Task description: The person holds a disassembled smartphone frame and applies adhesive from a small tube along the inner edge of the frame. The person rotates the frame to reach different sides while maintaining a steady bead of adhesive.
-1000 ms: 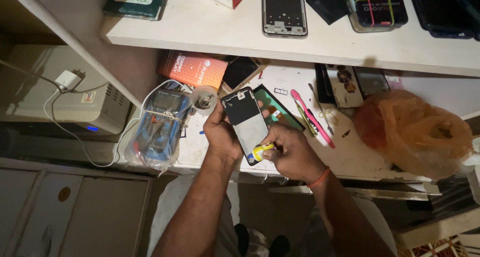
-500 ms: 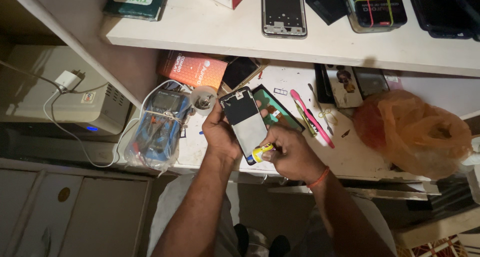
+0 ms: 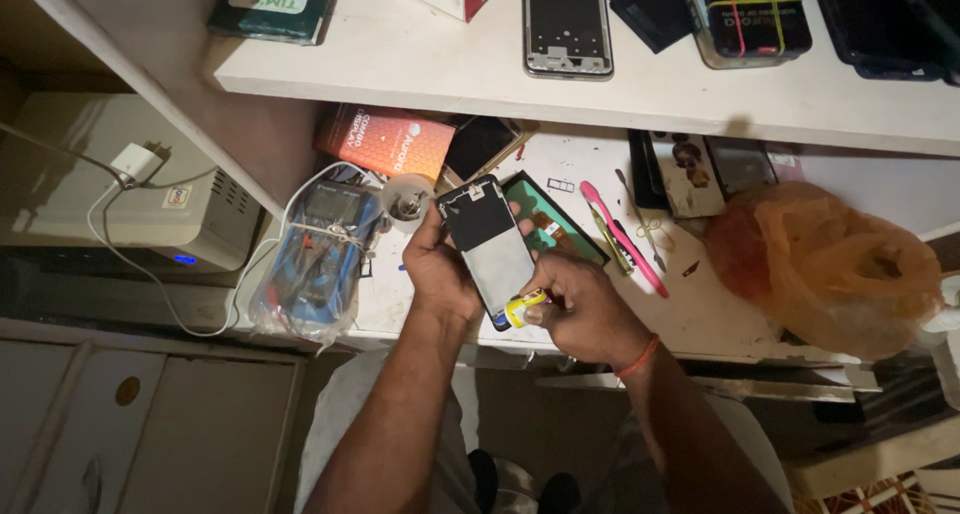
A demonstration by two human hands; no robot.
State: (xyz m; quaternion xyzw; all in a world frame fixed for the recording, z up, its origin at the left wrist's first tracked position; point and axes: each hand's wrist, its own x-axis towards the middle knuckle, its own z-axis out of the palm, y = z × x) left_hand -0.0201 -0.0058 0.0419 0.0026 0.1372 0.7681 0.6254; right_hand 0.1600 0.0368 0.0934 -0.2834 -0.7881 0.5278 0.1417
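Hands work above a cluttered white bench point(image 3: 700, 319). The left hand point(image 3: 437, 274) wraps around the edge of an opened phone point(image 3: 490, 246), holding it tilted, inner side up, so its lower end faces the other hand. The right hand point(image 3: 580, 309) is closed on a small yellow tube point(image 3: 522, 307), its tip touching the phone's lower edge. A blue meter point(image 3: 320, 254) in a clear bag lies to the left, pink tweezers point(image 3: 620, 236) and an orange plastic bag point(image 3: 830, 269) to the right.
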